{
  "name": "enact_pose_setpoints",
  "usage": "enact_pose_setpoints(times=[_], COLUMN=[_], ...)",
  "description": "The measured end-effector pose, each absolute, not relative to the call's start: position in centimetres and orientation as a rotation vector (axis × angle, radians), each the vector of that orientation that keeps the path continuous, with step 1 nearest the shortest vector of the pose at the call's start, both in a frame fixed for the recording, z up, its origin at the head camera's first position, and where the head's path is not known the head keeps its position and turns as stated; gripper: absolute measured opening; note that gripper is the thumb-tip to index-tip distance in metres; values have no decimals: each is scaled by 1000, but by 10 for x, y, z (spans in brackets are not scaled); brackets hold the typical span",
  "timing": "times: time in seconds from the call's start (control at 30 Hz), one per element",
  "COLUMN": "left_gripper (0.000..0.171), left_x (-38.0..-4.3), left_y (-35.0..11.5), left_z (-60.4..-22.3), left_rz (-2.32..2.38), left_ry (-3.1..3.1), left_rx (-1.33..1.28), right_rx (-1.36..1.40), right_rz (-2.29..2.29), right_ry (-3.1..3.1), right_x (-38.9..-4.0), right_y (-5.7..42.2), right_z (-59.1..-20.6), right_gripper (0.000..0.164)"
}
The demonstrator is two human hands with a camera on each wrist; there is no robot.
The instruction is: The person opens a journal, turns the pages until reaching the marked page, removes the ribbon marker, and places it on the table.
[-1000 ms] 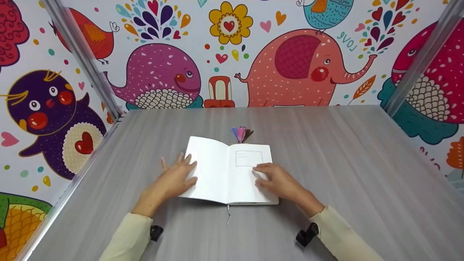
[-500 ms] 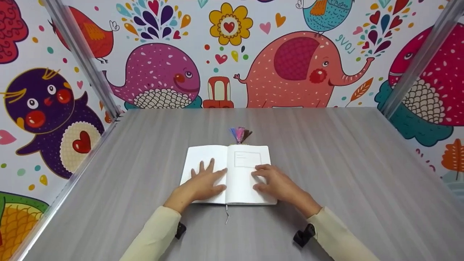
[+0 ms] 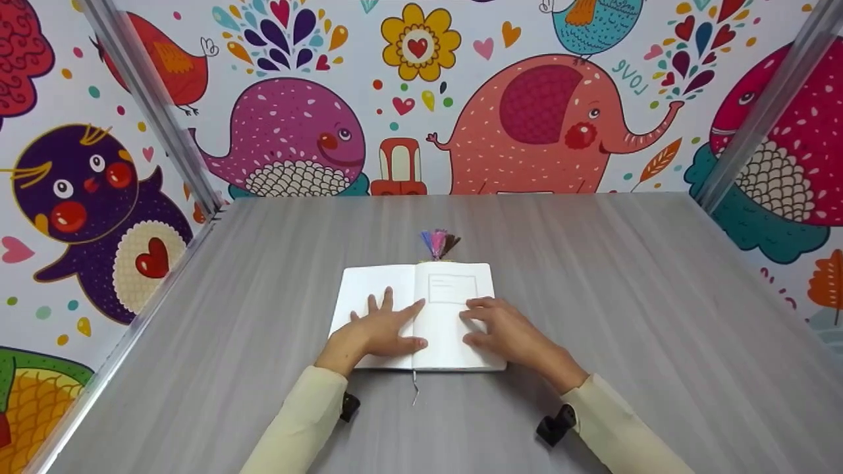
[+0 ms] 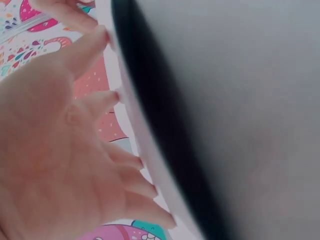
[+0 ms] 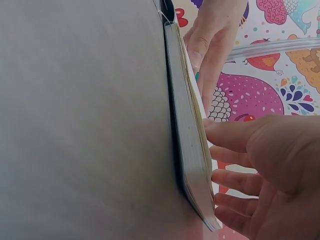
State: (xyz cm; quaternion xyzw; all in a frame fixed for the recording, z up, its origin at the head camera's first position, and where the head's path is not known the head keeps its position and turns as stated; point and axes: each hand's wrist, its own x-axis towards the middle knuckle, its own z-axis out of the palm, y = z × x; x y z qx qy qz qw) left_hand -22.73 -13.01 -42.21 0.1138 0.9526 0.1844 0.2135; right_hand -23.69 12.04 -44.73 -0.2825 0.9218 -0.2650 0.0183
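Observation:
A notebook [image 3: 379, 283] lies open on the table, its pages white, with a thin printed box on the right page. My left hand [image 3: 379, 332] rests spread on the left page, thumb and forefinger reaching across the fold. On the right page sits my right hand [image 3: 507, 332], fingertips touching the paper near its outer edge. The right wrist view shows the thick page block [image 5: 187, 115] edge-on beneath the fingertips. In the left wrist view, the fingertips of the left hand [image 4: 65, 145] meet the page, and the dark cover [image 4: 165, 120] shows below.
A tassel [image 3: 438, 243] in blue, pink and brown sticks out past the notebook's top edge. A thin ribbon [image 3: 415, 388] hangs from its bottom. The grey table [image 3: 593, 263] is bordered by walls with cartoon animals and metal corner posts [image 3: 757, 105].
My left hand has moved right, from the left page's outer edge onto the page and to the fold. That page, raised before, now lies flatter. The right hand has barely moved.

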Motion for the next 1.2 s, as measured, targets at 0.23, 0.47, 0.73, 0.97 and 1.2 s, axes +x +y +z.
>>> enact_pose_setpoints(times=[0.23, 0.47, 0.73, 0.97, 1.2], left_gripper=[76, 77, 79, 79, 79], left_x=[-230, -233, -234, -233, -234], left_y=[-130, -130, -129, -129, -128], left_z=[-422, -424, -423, -421, -422], left_rz=[556, 582, 595, 567, 553], left_ry=[2617, 2605, 2596, 2604, 2607], left_rx=[297, 279, 251, 245, 239], right_rx=[-939, -977, -965, -999, -959], right_rz=[-796, -780, -621, -552, -573], right_ry=[2798, 2673, 2622, 2610, 2559], right_x=[-239, -238, -232, -232, -235], right_y=[127, 134, 136, 137, 138], right_z=[-445, -438, -434, -432, -431], right_gripper=[40, 53, 86, 93, 85])
